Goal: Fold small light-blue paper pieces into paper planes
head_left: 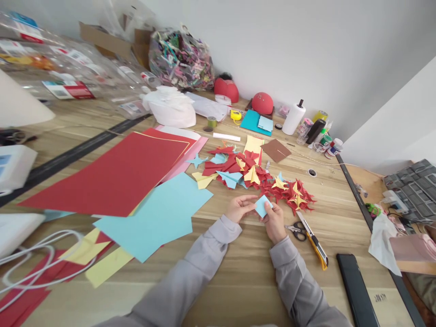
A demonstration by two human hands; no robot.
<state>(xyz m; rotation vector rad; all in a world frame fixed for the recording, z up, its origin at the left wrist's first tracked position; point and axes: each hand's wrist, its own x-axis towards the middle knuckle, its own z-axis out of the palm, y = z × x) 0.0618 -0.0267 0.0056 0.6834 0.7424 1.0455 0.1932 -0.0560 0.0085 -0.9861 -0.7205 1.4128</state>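
Note:
A small light-blue paper square (262,206) is held up over the table, tilted. My right hand (275,221) grips its right side, thumb on top. My left hand (240,208) has its fingers closed at the paper's left edge. Just behind the hands lies a pile of folded red, yellow and blue paper pieces (252,175). Close to my right hand are black scissors (298,232) and a yellow utility knife (316,245) with a dark slider.
Large red (112,175) and light-blue (160,218) paper sheets cover the left side. A black phone-like object (356,288) lies front right. Behind stand a white bottle (294,119), jars and a yellow tape measure (235,115). A white cable (44,247) coils front left.

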